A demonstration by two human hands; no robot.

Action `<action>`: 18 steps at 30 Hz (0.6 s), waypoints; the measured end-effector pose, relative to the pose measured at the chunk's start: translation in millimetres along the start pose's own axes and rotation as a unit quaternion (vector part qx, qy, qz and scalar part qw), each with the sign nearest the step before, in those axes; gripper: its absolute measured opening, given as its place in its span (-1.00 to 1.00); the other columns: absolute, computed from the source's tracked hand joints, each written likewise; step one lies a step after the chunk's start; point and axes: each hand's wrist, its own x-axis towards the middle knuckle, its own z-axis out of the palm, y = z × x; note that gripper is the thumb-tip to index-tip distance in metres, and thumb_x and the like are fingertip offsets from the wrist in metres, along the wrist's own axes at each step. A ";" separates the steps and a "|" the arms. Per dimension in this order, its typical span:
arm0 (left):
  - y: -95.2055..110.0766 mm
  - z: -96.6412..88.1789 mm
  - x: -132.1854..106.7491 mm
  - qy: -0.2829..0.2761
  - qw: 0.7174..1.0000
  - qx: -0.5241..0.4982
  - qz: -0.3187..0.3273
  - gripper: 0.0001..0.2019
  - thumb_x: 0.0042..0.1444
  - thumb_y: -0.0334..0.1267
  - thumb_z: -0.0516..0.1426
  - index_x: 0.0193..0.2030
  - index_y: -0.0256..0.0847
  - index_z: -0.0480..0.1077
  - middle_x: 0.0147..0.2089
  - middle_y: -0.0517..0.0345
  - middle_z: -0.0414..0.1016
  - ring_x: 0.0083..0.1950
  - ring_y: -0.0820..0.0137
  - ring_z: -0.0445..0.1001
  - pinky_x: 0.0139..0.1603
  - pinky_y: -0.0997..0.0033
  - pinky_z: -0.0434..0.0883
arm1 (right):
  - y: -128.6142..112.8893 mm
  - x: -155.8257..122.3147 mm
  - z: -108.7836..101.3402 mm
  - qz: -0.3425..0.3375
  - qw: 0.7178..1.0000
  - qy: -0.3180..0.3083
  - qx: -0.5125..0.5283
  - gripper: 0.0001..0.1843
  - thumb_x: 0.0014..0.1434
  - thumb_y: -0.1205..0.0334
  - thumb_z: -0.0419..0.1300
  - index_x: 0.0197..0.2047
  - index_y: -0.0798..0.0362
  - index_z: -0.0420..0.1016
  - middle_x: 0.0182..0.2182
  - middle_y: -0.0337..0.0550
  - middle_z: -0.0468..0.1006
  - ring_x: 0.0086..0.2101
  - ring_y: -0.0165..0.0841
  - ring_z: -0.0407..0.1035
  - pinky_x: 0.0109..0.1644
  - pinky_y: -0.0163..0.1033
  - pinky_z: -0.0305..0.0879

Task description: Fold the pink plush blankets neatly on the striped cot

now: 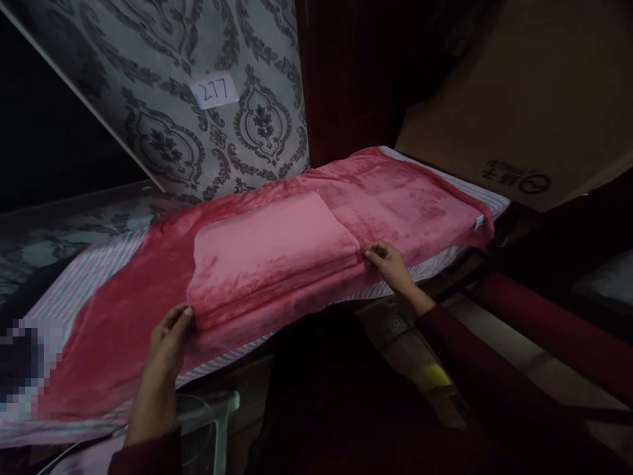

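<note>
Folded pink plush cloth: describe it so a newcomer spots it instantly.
Find the long red-and-pink plush cover in front of the patterned panel marked 277. On it, between left hand and right hand, lies the folded pink plush cloth. Unlike the flatter cover around it, it's a raised, layered, roughly rectangular bundle.

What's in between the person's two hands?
Folded pink cloth lies between the left hand and the right hand, with fingertips at its near corners. The head view shows it.
</note>
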 end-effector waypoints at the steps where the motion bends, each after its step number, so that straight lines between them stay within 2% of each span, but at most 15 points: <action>1: -3.6 -3.5 -2.4 0.001 1.000 0.029 0.008 -0.38 -0.40 0.32 0.43 -0.35 -0.12 0.50 -0.42 0.26 0.47 -0.37 0.39 0.37 -0.36 0.44 0.34 | 3.1 -3.6 -1.0 -0.004 1.000 -0.003 -0.011 -0.69 -0.03 -0.10 0.27 -0.36 -0.05 0.42 -0.52 -0.28 0.45 -0.48 -0.34 0.31 -0.35 -0.20 0.29; 3: -9.9 -9.1 -6.2 0.002 0.995 0.096 0.032 -0.40 -0.31 0.37 0.37 -0.37 -0.12 0.50 -0.43 0.23 0.47 -0.36 0.35 0.38 -0.35 0.40 0.33 | 8.2 -8.8 -1.1 -0.019 0.999 -0.011 -0.033 -0.73 -0.01 -0.05 0.24 -0.35 -0.03 0.48 -0.46 -0.22 0.53 -0.41 -0.29 0.39 -0.26 -0.16 0.35; 6: -12.5 -10.5 -9.0 0.004 0.981 0.183 0.061 -0.47 -0.23 0.34 0.31 -0.41 -0.10 0.48 -0.46 0.20 0.47 -0.36 0.28 0.38 -0.33 0.34 0.32 | 12.6 -10.9 3.3 -0.042 0.997 -0.009 -0.070 -0.78 0.02 0.02 0.20 -0.34 -0.02 0.52 -0.38 -0.15 0.60 -0.32 -0.24 0.46 -0.15 -0.11 0.38; 11: -3.2 -2.0 -9.7 0.013 0.964 0.260 0.056 -0.62 -0.15 0.18 0.28 -0.44 -0.10 0.44 -0.51 0.15 0.46 -0.40 0.22 0.41 -0.37 0.29 0.27 | 14.4 -10.7 11.4 -0.047 0.989 0.007 -0.142 -0.85 0.00 0.10 0.24 -0.37 -0.03 0.50 -0.42 -0.17 0.59 -0.38 -0.24 0.43 -0.22 -0.13 0.35; 15: -2.5 0.9 -11.6 0.019 0.980 0.189 0.058 -0.64 -0.22 0.07 0.32 -0.35 -0.11 0.46 -0.45 0.17 0.50 -0.36 0.25 0.42 -0.32 0.32 0.31 | 11.3 -10.6 11.1 -0.053 0.990 0.004 -0.131 -0.83 0.05 0.08 0.22 -0.31 -0.02 0.48 -0.39 -0.15 0.58 -0.38 -0.23 0.43 -0.21 -0.10 0.38; 18: -3.7 2.3 -12.6 0.003 0.995 0.085 0.050 -0.52 -0.28 0.07 0.38 -0.22 -0.12 0.51 -0.28 0.15 0.57 -0.21 0.25 0.47 -0.16 0.34 0.38 | 7.8 -4.3 9.8 -0.080 0.986 0.050 -0.134 -0.75 0.09 0.03 0.22 -0.20 -0.01 0.49 -0.27 -0.08 0.61 -0.33 -0.21 0.44 -0.15 -0.06 0.40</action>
